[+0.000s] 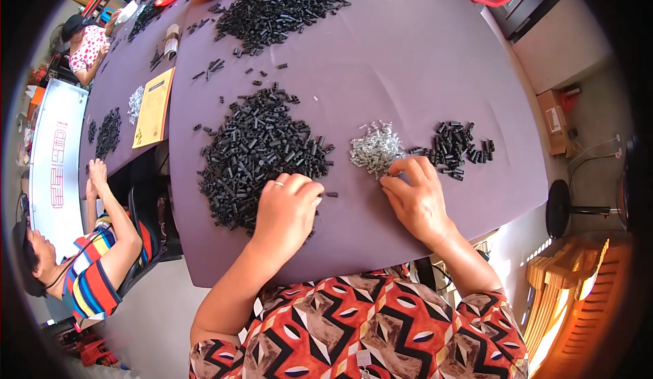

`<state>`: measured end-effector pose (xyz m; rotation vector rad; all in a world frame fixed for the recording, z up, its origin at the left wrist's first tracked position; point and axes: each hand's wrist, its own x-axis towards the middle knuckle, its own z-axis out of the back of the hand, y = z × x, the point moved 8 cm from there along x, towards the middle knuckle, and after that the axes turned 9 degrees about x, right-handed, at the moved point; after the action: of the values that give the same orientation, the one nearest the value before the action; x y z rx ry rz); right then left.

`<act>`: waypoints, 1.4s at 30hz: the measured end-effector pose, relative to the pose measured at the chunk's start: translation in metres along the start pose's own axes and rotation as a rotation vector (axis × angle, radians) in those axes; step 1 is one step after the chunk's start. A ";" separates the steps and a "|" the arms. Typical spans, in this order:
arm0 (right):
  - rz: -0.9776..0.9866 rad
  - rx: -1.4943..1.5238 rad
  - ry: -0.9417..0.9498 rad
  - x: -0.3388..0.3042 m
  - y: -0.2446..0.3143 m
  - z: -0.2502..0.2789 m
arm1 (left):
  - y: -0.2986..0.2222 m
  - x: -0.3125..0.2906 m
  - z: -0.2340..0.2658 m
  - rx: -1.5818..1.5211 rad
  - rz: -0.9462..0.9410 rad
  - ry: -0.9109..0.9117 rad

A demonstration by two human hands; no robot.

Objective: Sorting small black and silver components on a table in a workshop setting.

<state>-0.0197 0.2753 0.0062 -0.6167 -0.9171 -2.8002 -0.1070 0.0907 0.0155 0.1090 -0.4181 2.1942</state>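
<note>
Tubes (pixel 262 144) are lying heaped beside the left grip (pixel 286 208), silver pieces (pixel 376 146) just beyond the right grip (pixel 419 199); whether either is pinching anything, one cannot tell.

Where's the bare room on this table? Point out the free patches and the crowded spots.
Widest: the cloth beyond the silver pile and small black pile, right of the far black pile. Narrower: the patch between the left hand and right hand, apart from one loose black piece. Crowded: around the left hand, where the large black pile spreads.
</note>
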 end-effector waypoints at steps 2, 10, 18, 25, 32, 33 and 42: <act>0.026 -0.022 -0.001 0.000 0.002 -0.002 | 0.014 -0.005 0.017 -0.057 0.054 -0.128; 0.109 -0.037 -0.007 0.000 0.014 -0.010 | 0.024 -0.014 0.023 0.040 0.066 -0.143; 0.126 0.061 0.005 -0.004 0.022 -0.014 | 0.013 -0.003 0.004 0.146 0.016 0.005; 0.139 0.115 -0.017 -0.007 0.021 -0.016 | -0.001 0.031 -0.005 0.106 -0.114 -0.077; 0.118 0.157 -0.043 -0.007 0.016 -0.010 | 0.005 0.024 -0.006 0.103 -0.098 0.000; 0.115 0.158 -0.043 -0.007 0.016 -0.011 | 0.004 0.021 -0.002 0.076 -0.106 -0.024; -0.208 0.788 -0.025 0.007 0.034 -0.015 | 0.024 -0.036 -0.028 -1.293 0.530 0.114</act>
<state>-0.0228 0.2392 0.0162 -0.4379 -2.0097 -2.2651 -0.1017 0.0594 -0.0245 -0.8997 -1.8371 1.9587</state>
